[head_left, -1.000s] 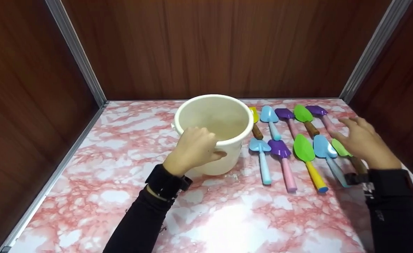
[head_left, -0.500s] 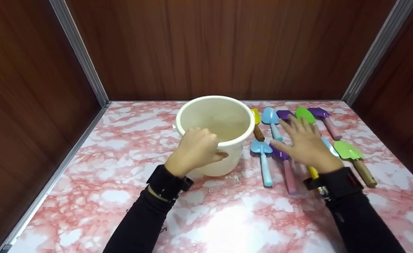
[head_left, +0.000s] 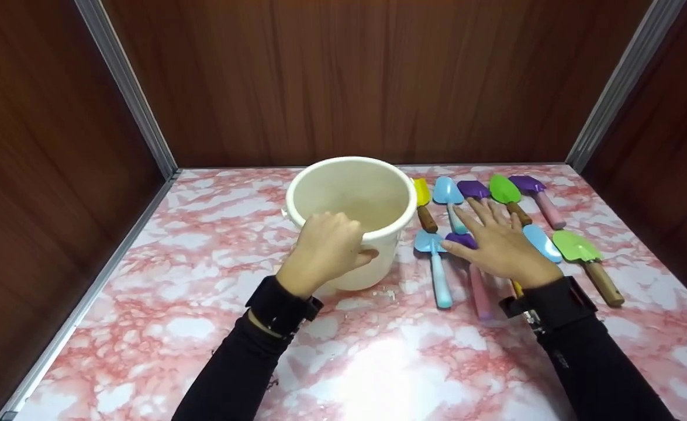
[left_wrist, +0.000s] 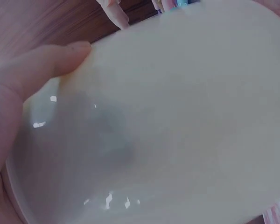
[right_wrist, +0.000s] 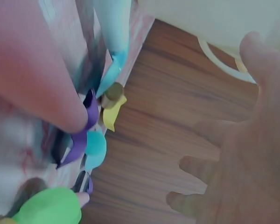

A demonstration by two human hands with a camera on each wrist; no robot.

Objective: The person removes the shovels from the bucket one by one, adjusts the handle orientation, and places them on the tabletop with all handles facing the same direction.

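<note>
My left hand (head_left: 328,251) grips the near rim of a white plastic bucket (head_left: 372,263), fingers bent over the edge. In the left wrist view the thumb (left_wrist: 51,65) lies along the outer wall. My right hand (head_left: 504,251) hovers palm down with fingers spread, over the garden trowels right of the bucket. Beneath it, a purple trowel with a pink handle (head_left: 479,295) is partly covered, and a yellow handle mostly hidden. A light blue trowel (head_left: 440,280) lies just left of that hand. A green trowel with a wooden handle (head_left: 577,245) lies to its right.
Behind lies another row of trowels, including a yellow one (head_left: 423,193), a blue one (head_left: 448,190), a green one (head_left: 504,188) and a purple one with a pink handle (head_left: 545,204). Wood-grain panels (head_left: 343,82) enclose the marbled tabletop (head_left: 203,327) at the back and sides.
My right hand has swung left from the far-right trowels to above the middle ones, its fingers spreading. The left hand keeps its grip; the bucket sits very slightly farther left.
</note>
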